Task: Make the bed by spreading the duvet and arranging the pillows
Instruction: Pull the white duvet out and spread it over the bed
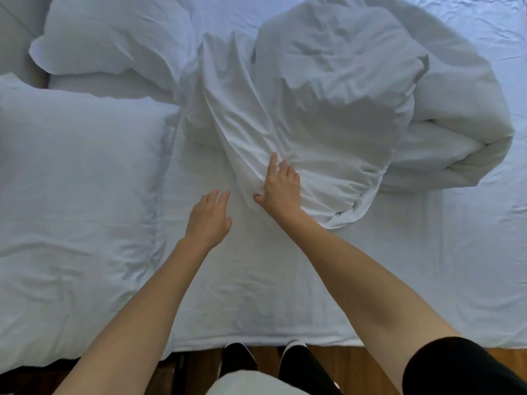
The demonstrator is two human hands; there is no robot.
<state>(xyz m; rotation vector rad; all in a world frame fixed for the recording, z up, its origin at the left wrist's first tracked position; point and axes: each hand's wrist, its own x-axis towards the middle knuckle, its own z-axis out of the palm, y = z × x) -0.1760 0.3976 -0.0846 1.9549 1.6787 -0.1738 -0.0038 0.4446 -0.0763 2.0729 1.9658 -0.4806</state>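
Both our forearms are reaching over the bed [256, 295]. Right hand [281, 185] is pinching a fold of the duvet [328, 109], bunched mid-mattress; left hand [209, 218] is hovering open, empty. Soft, bulky, light: we're judging an edge or corner grip best.

- Below you, a strip of wooden floor [336, 357] runs along the near bed edge.
- Your feet, in dark slippers [239, 356], stand on it.
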